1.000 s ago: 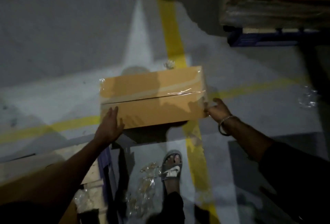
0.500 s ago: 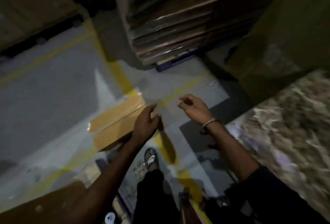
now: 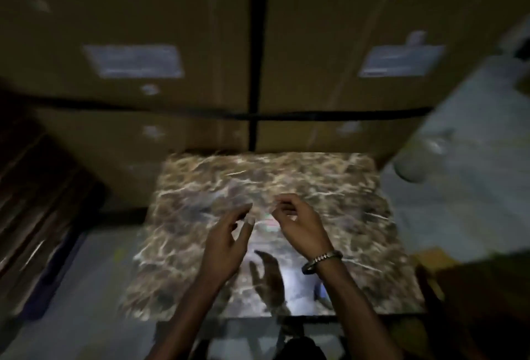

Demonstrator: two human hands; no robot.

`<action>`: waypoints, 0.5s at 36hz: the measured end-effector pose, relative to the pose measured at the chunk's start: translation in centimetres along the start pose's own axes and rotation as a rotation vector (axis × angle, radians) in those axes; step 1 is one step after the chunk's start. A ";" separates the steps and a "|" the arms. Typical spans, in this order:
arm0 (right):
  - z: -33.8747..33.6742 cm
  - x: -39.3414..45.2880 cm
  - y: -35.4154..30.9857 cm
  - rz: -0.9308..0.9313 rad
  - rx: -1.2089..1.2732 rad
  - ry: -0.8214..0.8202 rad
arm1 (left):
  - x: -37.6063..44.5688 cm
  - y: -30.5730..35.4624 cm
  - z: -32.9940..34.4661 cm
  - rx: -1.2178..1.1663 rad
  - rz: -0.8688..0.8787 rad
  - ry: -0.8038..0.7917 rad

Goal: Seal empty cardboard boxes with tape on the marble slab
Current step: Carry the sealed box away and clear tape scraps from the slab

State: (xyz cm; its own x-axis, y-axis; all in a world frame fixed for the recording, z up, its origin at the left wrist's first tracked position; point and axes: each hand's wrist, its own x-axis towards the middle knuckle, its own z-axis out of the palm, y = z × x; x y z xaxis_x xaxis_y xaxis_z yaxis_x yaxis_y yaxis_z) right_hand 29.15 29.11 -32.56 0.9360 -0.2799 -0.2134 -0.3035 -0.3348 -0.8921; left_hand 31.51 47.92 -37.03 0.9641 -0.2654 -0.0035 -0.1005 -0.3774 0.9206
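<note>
No box lies on the marble slab (image 3: 358,202) at this moment, so I judge that one sealing round is finished or the next is not yet begun; a new box must first come to the slab. Above the middle of the slab, toward its near edge, the left hand (image 3: 226,245) has loose, half-curled fingers and holds nothing. The right hand (image 3: 298,227) is just beside it, its fingers also curled; whether they pinch something I cannot tell, because of blur. Count: one slab, two hands, four large cartons (image 3: 129,29) stacked behind the far edge.

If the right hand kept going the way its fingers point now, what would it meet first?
The right hand points toward the left hand, whose fingertips lie closest. Blur hides the depth, so they might pass above the marble slab.
</note>
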 end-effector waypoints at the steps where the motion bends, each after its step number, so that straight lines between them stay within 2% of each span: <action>1: -2.1 -0.2 0.4 0.012 0.010 0.064 | 1.3 1.4 1.5 0.009 0.037 -0.068; 4: -7.7 -1.4 1.8 0.019 0.038 0.281 | 4.2 4.7 5.9 0.012 0.144 -0.254; 9: -14.5 -5.6 3.0 0.131 0.041 0.579 | 5.5 9.9 12.3 -0.027 0.284 -0.552; 15: -17.9 -10.9 4.1 0.230 0.059 0.914 | 4.6 13.7 17.4 -0.092 0.396 -0.876; 18: -18.6 -13.6 3.3 0.207 0.081 1.020 | 3.4 14.6 18.6 -0.135 0.430 -0.951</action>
State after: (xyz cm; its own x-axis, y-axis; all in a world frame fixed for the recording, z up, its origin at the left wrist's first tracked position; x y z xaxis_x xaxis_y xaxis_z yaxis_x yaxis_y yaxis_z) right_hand 12.13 15.10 -25.24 0.2607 -0.9646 0.0391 -0.3922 -0.1429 -0.9087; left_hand 28.77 25.03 -30.88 0.2579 -0.9626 0.0828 -0.3045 0.0003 0.9525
